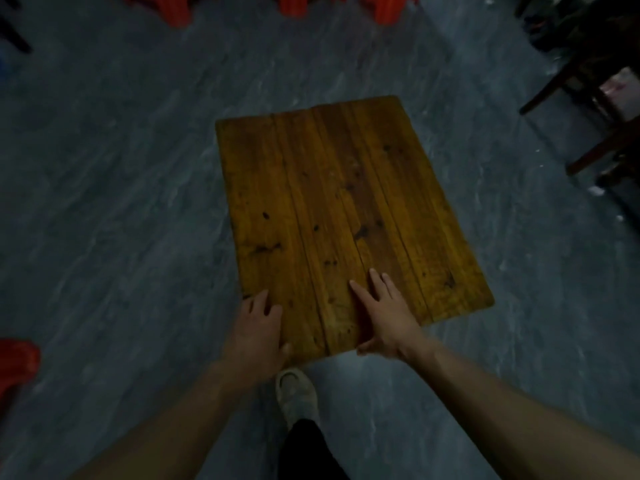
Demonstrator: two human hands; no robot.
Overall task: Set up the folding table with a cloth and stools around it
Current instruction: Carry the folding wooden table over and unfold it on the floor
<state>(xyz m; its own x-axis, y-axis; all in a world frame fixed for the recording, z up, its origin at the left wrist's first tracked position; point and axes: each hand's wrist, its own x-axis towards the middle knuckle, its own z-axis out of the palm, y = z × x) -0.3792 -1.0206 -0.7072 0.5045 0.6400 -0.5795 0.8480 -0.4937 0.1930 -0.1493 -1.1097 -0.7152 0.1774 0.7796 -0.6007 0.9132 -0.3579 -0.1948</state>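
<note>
So the folding table sits dead centre with its wooden top facing up, and both hands are on its 6 o'clock edge. The right hand lies flat on top with straight fingers and its thumb at the rim, pressing more than gripping. The left hand is over the 7 o'clock corner with its fingers a bit bent. It's too blurry to tell if it's really clamped on.

My worry is the legs. They're hidden under the top, so I can't tell if they're locked. Lean on that edge and it might fold or tip toward the shoe right below. The floor looks smooth too, so a push could skate it toward the dark chair at 2 o'clock.

There's no cloth in sight. The red stools wait at 12 o'clock, with a lone stool at 8.
</note>
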